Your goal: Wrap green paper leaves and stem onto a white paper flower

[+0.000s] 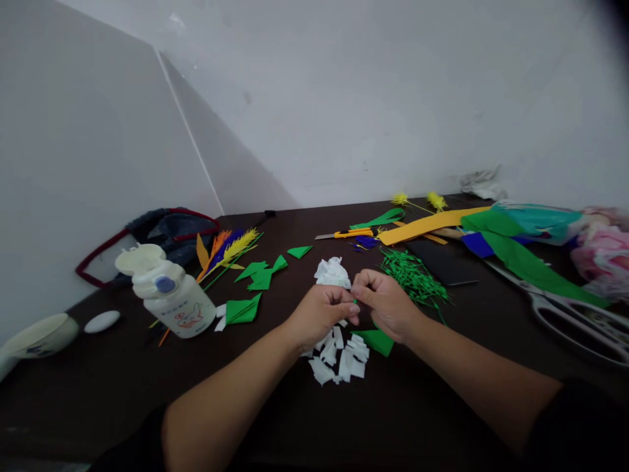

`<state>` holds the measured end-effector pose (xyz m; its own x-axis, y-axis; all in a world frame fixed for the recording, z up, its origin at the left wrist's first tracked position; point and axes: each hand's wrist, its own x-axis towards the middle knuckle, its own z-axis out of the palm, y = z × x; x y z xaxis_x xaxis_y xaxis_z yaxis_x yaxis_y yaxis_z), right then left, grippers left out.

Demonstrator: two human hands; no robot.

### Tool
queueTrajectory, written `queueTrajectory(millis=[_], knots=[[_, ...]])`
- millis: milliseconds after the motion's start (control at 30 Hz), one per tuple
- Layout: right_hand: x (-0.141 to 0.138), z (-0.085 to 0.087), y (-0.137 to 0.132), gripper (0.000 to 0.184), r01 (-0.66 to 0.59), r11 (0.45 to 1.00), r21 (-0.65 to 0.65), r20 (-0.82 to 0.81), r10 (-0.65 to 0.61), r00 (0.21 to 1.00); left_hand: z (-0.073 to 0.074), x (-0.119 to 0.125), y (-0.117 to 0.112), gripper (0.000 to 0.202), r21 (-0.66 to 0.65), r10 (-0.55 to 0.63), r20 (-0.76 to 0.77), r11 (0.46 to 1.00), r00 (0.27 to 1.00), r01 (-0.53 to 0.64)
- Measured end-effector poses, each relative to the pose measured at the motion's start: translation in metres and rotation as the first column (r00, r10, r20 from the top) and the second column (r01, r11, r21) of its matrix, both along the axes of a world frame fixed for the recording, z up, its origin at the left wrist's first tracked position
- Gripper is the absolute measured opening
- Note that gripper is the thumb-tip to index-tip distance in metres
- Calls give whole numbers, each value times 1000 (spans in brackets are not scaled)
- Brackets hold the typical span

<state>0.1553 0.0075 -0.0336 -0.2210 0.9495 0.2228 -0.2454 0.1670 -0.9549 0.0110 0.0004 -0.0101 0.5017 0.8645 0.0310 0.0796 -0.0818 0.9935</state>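
My left hand point(322, 316) and my right hand point(386, 305) meet over the middle of the dark table, thumbs and fingertips pinched together. A tiny green paper piece point(354, 301) shows between them; most of it is hidden by the fingers. Just behind the hands is a crumpled bunch of white paper point(333, 271). Below them lie several cut white paper pieces point(352, 360), partly covered by my left hand. A flat green paper piece point(378, 341) rests under my right wrist, and a heap of twisted green paper strips point(413, 275) is right of that hand.
Left stand an open white bottle point(181, 305), a bowl point(42, 337), a white oval lid point(102, 321) and colourful paper ears point(230, 252). Green scraps point(265, 272) lie nearby. A yellow utility knife point(351, 233) is behind; scissors point(555, 308) and paper strips point(432, 223) are right.
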Motion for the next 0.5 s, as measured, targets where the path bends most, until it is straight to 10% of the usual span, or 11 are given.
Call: queueTrajectory(millis=[200, 500], knots=[[7, 7, -2, 12, -134, 991, -11, -6, 134, 991, -1, 1, -1, 19, -22, -18, 57, 1000, 998, 19], [2, 11, -6, 21, 8, 1000, 9, 129, -9, 992, -3, 1, 0, 18, -61, -49, 78, 997, 996, 54]])
